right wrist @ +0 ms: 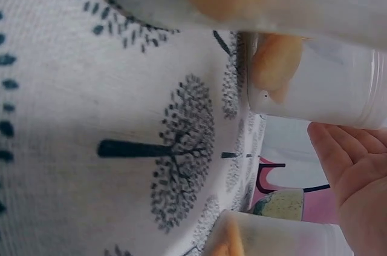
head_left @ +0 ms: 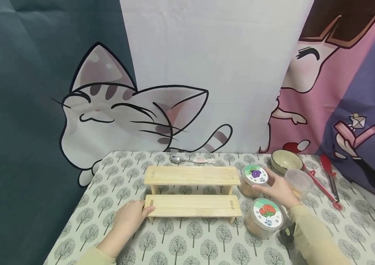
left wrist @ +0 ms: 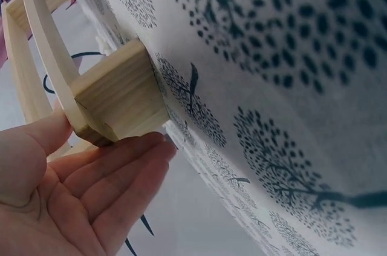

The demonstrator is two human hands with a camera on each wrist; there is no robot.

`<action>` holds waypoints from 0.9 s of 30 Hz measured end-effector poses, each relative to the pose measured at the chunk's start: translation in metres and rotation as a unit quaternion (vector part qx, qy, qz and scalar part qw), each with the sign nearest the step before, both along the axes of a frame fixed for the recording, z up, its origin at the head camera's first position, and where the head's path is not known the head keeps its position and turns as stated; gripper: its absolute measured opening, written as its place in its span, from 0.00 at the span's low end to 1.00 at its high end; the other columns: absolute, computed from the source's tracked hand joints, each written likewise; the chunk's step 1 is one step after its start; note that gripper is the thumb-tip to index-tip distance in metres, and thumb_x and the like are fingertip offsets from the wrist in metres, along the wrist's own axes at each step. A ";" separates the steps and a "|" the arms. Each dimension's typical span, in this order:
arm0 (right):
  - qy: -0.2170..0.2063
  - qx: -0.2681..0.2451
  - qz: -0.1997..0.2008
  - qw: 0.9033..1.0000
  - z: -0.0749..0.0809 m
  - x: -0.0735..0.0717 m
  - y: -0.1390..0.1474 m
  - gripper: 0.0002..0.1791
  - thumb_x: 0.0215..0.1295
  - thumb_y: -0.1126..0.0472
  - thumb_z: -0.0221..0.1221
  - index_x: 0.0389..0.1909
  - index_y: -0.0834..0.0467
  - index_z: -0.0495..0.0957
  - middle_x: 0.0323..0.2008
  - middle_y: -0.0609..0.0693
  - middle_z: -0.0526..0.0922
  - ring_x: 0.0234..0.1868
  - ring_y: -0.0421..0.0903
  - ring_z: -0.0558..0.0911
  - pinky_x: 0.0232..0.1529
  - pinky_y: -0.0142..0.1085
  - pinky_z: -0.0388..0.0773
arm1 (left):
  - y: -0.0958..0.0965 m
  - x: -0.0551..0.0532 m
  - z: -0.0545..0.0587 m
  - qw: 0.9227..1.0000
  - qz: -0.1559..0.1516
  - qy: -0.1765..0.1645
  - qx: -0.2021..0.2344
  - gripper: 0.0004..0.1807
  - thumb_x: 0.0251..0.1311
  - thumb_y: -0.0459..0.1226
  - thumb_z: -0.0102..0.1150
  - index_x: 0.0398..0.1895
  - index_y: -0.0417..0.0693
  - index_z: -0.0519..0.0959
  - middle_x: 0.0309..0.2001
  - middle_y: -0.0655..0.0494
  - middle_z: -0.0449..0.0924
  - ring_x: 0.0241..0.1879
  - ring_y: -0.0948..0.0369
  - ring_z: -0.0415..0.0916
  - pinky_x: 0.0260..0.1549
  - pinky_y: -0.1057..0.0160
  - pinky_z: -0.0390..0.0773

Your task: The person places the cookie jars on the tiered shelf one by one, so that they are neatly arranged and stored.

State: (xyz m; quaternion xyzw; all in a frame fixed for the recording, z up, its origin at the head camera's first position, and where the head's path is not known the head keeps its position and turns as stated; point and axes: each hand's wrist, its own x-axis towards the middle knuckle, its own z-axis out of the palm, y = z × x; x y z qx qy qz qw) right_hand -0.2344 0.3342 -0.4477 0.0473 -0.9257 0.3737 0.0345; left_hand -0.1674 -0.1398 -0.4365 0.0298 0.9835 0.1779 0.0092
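Note:
A two-step wooden rack [head_left: 192,206] stands on the tree-print cloth. My left hand [head_left: 131,216] holds its lower step at the left end, thumb over the top edge. In the left wrist view, the fingers [left wrist: 115,183] lie nearly straight along the outer side of the wooden leg [left wrist: 124,92]. To the right of the rack, my right hand [head_left: 278,189] grips a clear jar with a purple-and-green lid label [head_left: 255,174], thumb in front and fingers behind. Nearer me stands another jar, its lid showing a red fruit [head_left: 267,214]. Pale pieces [right wrist: 277,62] show inside a jar in the right wrist view.
Behind the rack lies a spoon [head_left: 192,160]. A bowl [head_left: 286,161] and a lidless clear tub [head_left: 299,182] stand beyond my right hand, with red-handled utensils [head_left: 329,176] farther right. A dark object [head_left: 286,235] is partly hidden by my right sleeve. A printed curtain [head_left: 220,73] hangs behind.

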 end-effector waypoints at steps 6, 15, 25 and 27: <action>0.016 0.005 -0.004 1.000 0.006 0.003 0.000 0.54 0.52 0.42 0.69 0.71 0.64 0.52 0.59 0.68 0.72 0.59 0.62 0.74 0.55 0.53 0.72 | -0.003 0.000 -0.001 1.000 -0.017 0.016 -0.002 0.17 0.58 0.51 0.60 0.30 0.45 0.80 0.22 0.53 0.78 0.19 0.61 0.68 0.18 0.59 0.69; 0.003 -0.022 -0.005 1.000 0.013 0.013 0.004 0.53 0.53 0.44 0.68 0.72 0.62 0.52 0.61 0.67 0.70 0.61 0.63 0.71 0.57 0.53 0.70 | -0.003 0.000 0.000 1.000 -0.020 0.014 0.002 0.16 0.58 0.50 0.60 0.30 0.46 0.80 0.23 0.53 0.78 0.19 0.60 0.68 0.18 0.59 0.68; 0.021 -0.031 -0.019 0.999 0.025 0.025 0.005 0.52 0.53 0.45 0.68 0.72 0.60 0.52 0.62 0.68 0.68 0.62 0.64 0.70 0.57 0.49 0.68 | -0.003 0.000 -0.001 1.000 -0.020 0.019 0.001 0.17 0.58 0.50 0.60 0.32 0.45 0.80 0.23 0.53 0.78 0.19 0.60 0.68 0.18 0.59 0.68; 0.028 -0.030 -0.020 0.999 0.027 0.027 0.004 0.50 0.54 0.46 0.69 0.72 0.59 0.54 0.62 0.68 0.69 0.61 0.65 0.70 0.57 0.49 0.68 | -0.003 0.000 -0.001 1.000 -0.019 0.018 0.001 0.17 0.58 0.50 0.60 0.32 0.45 0.80 0.22 0.53 0.78 0.19 0.60 0.67 0.17 0.59 0.67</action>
